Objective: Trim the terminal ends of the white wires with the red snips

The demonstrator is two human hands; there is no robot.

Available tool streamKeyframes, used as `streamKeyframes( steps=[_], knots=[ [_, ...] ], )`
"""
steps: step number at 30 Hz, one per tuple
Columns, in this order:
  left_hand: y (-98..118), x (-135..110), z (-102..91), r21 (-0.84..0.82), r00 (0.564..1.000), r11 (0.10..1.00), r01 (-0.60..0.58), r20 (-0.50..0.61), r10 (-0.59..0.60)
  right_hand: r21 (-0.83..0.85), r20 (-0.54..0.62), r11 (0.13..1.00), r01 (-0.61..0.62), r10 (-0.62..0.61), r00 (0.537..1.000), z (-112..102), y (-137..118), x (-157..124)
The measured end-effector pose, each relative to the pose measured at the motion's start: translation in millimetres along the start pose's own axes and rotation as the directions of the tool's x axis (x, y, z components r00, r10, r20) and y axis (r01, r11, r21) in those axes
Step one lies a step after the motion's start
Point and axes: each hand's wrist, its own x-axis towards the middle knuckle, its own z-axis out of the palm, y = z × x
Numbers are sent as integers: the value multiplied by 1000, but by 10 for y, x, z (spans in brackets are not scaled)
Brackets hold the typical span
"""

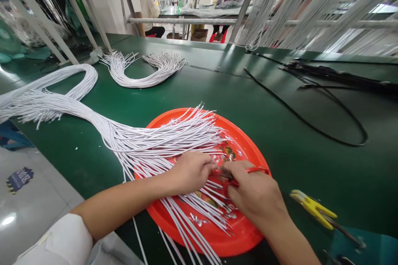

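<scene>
My left hand (191, 172) is closed over the white cables (149, 138), its thumb and finger pinching near a cable end. The pinched tip is mostly hidden by the fingers. My right hand (256, 192) is wrapped round red-handled scissors (259, 169), their blades close against the left fingertips. Beneath both hands lies a round red tray (236, 246). Many loose cable ends fan across it, some above my left hand and some below. Small silvery scraps (197, 219) are scattered on the tray.
A curved bundle of white cables (143, 80) lies farther back on the green table (199, 91). Black cables (336, 78) rest at the right, yellow-handled pliers (312, 208) at the lower right. Metal frames stand behind. Two people (151, 4) sit at another bench.
</scene>
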Motion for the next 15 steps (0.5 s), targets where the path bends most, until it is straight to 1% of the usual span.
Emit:
streamKeyframes(
  steps=[2,4,6,8,10,15],
  knots=[
    [8,-9,-2,29,999,999,-35,24,34,-10,2,1000,-16,16,1000,10,0,-9],
    [12,-14,-3,38,998,998,-47,50,45,28,14,998,-61,61,998,9,0,-5],
    [13,-14,-4,46,997,998,-49,65,46,124,56,984,-131,124,991,-3,-1,10],
    [11,-10,-5,53,997,998,-44,70,40,236,102,948,-213,193,976,-17,-2,28],
    [6,-5,-7,55,997,998,-40,67,36,311,127,912,-267,239,963,-25,0,40],
    [12,4,-27,42,997,999,-28,67,26,341,99,892,-296,279,955,-49,25,42]
  ],
)
